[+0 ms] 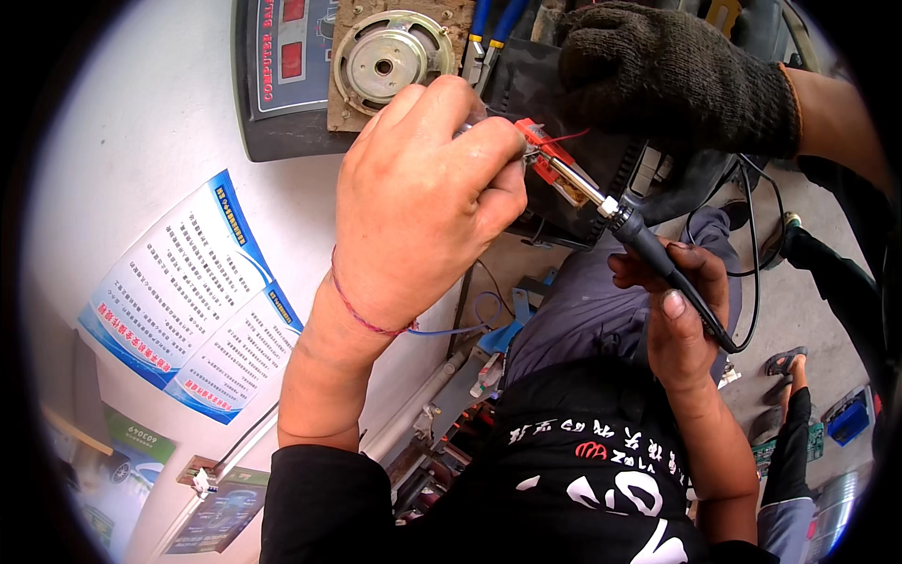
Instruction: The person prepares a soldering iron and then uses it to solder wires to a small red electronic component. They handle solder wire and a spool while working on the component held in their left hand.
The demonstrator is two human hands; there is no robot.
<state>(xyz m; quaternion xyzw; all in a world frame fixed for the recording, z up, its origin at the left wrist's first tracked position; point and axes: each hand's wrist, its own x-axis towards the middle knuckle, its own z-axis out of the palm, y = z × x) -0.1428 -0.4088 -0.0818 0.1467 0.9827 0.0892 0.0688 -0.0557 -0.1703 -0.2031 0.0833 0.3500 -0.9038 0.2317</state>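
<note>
My right hand (693,315) grips the black handle of a soldering iron (644,240), its metal shaft slanting up and left. The tip reaches my left hand (423,183), whose fingers are pinched together. A bit of silvery metal shows between them, but most of what they hold is hidden. By the tip are a small red box (568,183) with brownish stuff in it and a thin red wire (568,137). Just beyond my left hand lies a round metal speaker (390,64) on a wooden board (346,111).
Another person's dark gloved hand (676,80) rests at the upper right, near the iron. Blue-handled pliers (490,38) lie by the speaker, beside a dark machine panel (301,127). The iron's black cord (755,254) loops at the right. A poster (197,291) hangs on the left wall.
</note>
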